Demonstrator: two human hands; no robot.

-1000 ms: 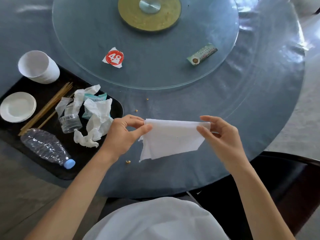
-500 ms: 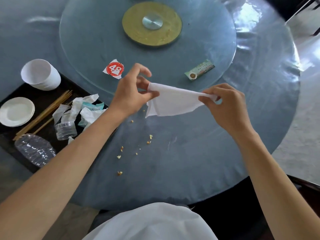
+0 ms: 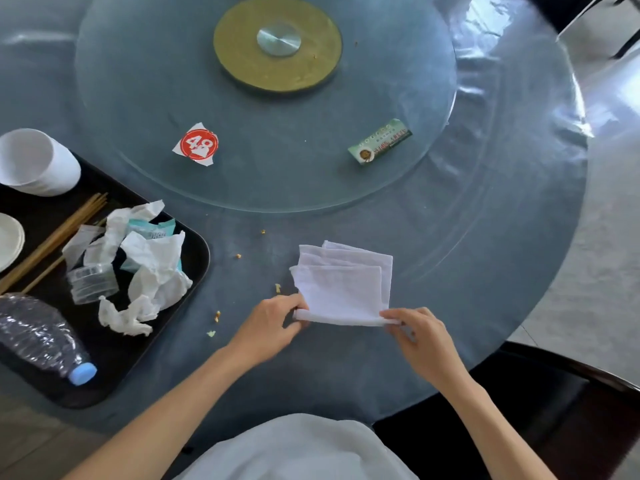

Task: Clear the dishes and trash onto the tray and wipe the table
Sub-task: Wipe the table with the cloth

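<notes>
A folded white cloth (image 3: 344, 284) lies flat on the round grey table (image 3: 485, 271) near its front edge. My left hand (image 3: 270, 323) pinches the cloth's near left corner, and my right hand (image 3: 420, 336) pinches its near right corner. To the left, a black tray (image 3: 194, 251) carries a white cup (image 3: 36, 162), a small white plate (image 3: 8, 239), chopsticks (image 3: 52, 239), crumpled tissues (image 3: 152, 271), a clear lid (image 3: 91, 284) and a plastic bottle (image 3: 40, 337). Small crumbs (image 3: 216, 317) dot the table between the tray and the cloth.
A glass turntable (image 3: 138, 81) with a gold hub (image 3: 277, 41) fills the table's middle. On it lie a red "48" sticker (image 3: 197, 144) and a green wrapper (image 3: 380, 141). A dark chair (image 3: 554, 393) stands at the lower right.
The cloth, held stretched in the air between both hands before, has been folded over and laid down on the table nearer to me. Both hands have come down with it.
</notes>
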